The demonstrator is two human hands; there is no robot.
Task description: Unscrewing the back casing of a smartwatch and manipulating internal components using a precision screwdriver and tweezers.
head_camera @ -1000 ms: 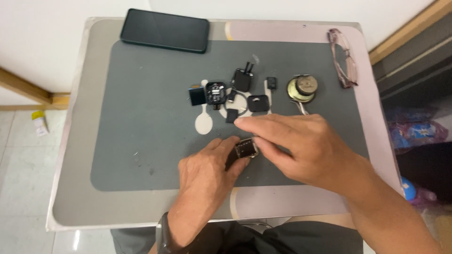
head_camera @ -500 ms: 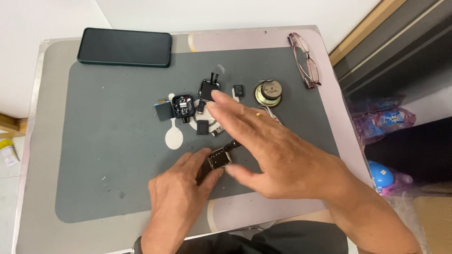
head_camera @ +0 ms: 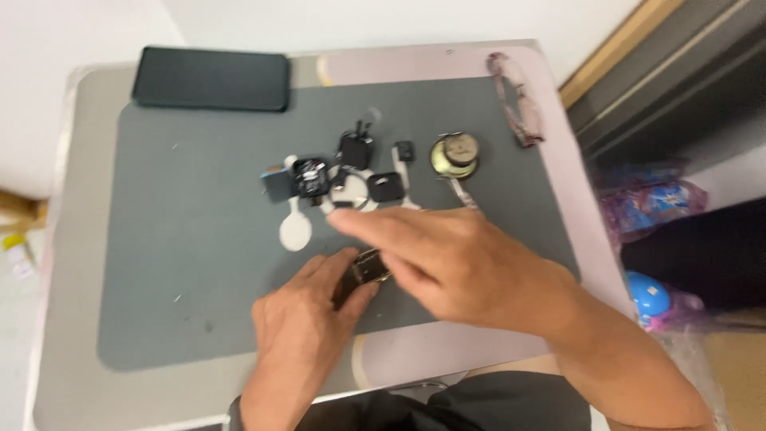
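a: what is the left hand (head_camera: 307, 319) doing?
b: it is pinching a small dark watch body (head_camera: 365, 270) between thumb and fingertips, low on the grey mat (head_camera: 175, 263), near the front edge.
a: and the right hand (head_camera: 455, 267)?
b: it is reaching across just above the watch body, fingers stretched out loosely toward the left. i cannot tell whether it is gripping anything underneath.
a: what is lying around them?
b: a cluster of small black parts (head_camera: 343, 172) is sitting just beyond the fingertips, with a round brass-coloured piece (head_camera: 456, 153) to its right. a dark phone (head_camera: 211, 78) is lying at the far left of the table, glasses (head_camera: 517, 100) at the far right.
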